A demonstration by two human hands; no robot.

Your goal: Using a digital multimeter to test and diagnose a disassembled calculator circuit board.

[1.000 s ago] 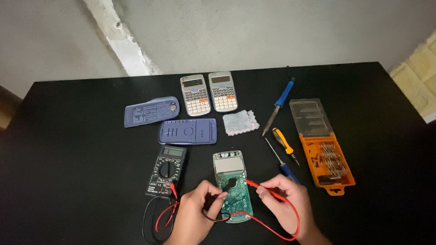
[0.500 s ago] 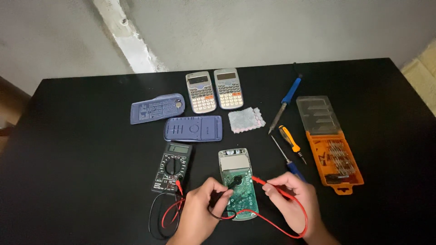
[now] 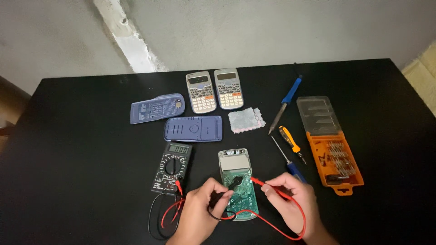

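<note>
An opened calculator [image 3: 237, 169] with its green circuit board exposed lies on the black table [image 3: 81, 145] near the front. My left hand [image 3: 202, 213] pinches a black probe whose tip rests on the board's round battery area. My right hand [image 3: 290, 202] holds a red probe [image 3: 260, 182], its tip touching the board's right edge. Red and black leads [image 3: 165, 213] run to a black multimeter [image 3: 171, 167] lying to the left of the board.
Two grey calculators [image 3: 214, 90] and two blue calculator covers [image 3: 193, 128] lie farther back, with a small cloth [image 3: 246, 120]. To the right are a blue soldering iron [image 3: 285, 104], screwdrivers [image 3: 290, 141] and an open orange bit case [image 3: 334, 156].
Both hands stay on the board with the probes; the view has shifted slightly, so everything sits a little more to the right and lower in frame.
</note>
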